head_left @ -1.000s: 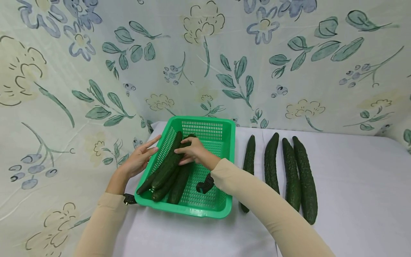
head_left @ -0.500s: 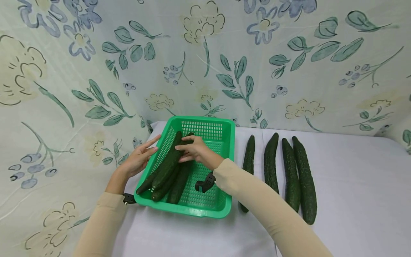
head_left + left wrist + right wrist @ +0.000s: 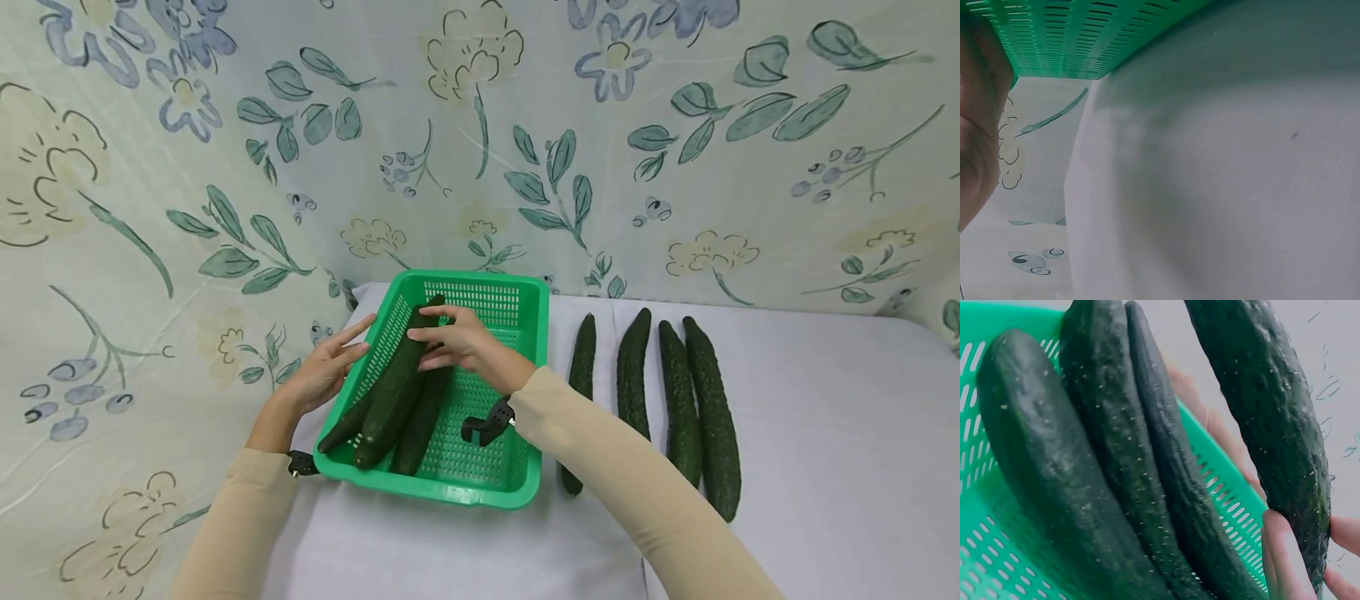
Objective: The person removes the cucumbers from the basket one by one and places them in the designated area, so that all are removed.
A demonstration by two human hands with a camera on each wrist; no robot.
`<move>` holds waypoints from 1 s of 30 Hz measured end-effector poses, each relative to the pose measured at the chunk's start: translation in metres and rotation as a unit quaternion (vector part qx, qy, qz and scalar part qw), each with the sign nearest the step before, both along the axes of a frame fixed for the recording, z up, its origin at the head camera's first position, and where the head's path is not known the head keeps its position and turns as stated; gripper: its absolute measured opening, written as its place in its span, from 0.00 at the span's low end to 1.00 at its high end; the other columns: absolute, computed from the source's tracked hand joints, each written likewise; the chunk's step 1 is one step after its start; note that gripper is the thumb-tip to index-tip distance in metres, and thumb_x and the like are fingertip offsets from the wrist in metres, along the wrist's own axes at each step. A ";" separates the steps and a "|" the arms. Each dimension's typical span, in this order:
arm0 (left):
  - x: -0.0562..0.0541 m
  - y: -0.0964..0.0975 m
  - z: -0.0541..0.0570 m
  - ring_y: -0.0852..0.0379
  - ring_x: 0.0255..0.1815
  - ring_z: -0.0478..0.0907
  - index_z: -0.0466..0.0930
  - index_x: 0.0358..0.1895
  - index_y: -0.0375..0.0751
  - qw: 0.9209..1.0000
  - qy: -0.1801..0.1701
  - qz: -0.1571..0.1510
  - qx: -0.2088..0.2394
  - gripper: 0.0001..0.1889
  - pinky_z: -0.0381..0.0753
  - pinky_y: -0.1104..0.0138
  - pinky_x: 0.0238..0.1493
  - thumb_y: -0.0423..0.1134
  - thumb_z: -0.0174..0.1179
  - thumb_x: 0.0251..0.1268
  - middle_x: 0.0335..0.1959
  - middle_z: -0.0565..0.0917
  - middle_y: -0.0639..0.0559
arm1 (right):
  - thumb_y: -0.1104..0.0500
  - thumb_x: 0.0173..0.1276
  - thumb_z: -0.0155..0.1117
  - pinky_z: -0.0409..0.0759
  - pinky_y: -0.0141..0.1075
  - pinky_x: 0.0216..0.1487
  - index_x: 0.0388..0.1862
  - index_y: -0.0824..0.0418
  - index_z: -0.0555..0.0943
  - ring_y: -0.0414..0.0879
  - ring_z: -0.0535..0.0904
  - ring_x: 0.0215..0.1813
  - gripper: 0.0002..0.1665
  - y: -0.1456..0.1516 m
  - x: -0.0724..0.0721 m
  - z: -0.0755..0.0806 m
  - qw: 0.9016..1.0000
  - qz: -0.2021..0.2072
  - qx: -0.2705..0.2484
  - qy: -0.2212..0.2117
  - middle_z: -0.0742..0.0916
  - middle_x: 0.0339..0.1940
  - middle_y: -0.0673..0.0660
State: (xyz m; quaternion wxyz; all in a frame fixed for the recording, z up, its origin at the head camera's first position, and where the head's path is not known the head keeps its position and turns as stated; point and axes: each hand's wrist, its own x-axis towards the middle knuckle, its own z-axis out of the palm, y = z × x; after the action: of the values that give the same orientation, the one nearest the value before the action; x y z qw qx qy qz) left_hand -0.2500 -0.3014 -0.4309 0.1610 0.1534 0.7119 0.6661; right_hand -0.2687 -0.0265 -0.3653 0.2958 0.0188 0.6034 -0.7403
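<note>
My right hand [image 3: 463, 340] grips a dark green cucumber [image 3: 1260, 394] near one end, thumb and fingers on either side. This cucumber slants above the left part of a green plastic basket [image 3: 480, 497]. Under and beside it, more cucumbers lie lengthwise in the basket; the right wrist view shows a thick cucumber [image 3: 1047, 456], a middle cucumber [image 3: 1107, 406] and a thinner cucumber [image 3: 1166, 431]. My left hand [image 3: 322, 379] touches the basket's left side from outside, its fingers extended along the rim. In the left wrist view that hand [image 3: 979, 119] is only partly visible beside the slotted basket wall [image 3: 1072, 31].
Several cucumbers stand lengthwise in a loose row right of the basket, from a slim cucumber [image 3: 582, 358] to a long cucumber [image 3: 716, 417]. They lie on a white tablecloth [image 3: 840, 433]. A floral cloth [image 3: 480, 150] hangs behind and at the left.
My right hand has moved slightly back and right, with the gripped cucumber raised; it now covers a neighbouring cucumber in the head view. My left hand and the basket stay in place.
</note>
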 end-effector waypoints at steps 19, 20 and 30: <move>0.001 -0.001 0.001 0.64 0.10 0.59 0.51 0.81 0.55 1.000 0.009 0.010 -0.019 0.29 0.64 0.72 0.14 0.40 0.44 0.83 0.68 0.69 0.32 | 0.66 0.70 0.66 0.85 0.45 0.37 0.74 0.54 0.71 0.58 0.86 0.38 0.35 0.042 0.001 0.024 0.998 0.038 0.012 0.052 0.75 0.66 0.65; 0.000 -0.001 0.001 0.64 0.10 0.61 0.51 0.81 0.54 1.000 0.008 0.008 -0.014 0.29 0.64 0.73 0.14 0.40 0.44 0.83 0.70 0.68 0.35 | 0.67 0.70 0.66 0.85 0.45 0.37 0.74 0.54 0.71 0.57 0.86 0.36 0.34 0.045 0.001 0.024 0.998 0.040 0.009 0.057 0.75 0.65 0.65; 0.001 -0.001 0.001 0.63 0.10 0.60 0.51 0.81 0.54 1.000 0.005 0.005 -0.004 0.28 0.63 0.72 0.14 0.39 0.43 0.83 0.68 0.72 0.36 | 0.65 0.68 0.69 0.85 0.49 0.39 0.72 0.51 0.74 0.54 0.85 0.31 0.34 0.071 0.003 0.029 0.990 0.044 0.020 0.133 0.80 0.57 0.66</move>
State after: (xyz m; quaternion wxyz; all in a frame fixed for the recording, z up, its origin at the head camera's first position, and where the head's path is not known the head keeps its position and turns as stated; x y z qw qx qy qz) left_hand -0.2486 -0.3019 -0.4299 0.1544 0.1530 0.7159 0.6634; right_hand -0.2660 0.0446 -0.3362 0.2451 -0.1004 0.6525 -0.7100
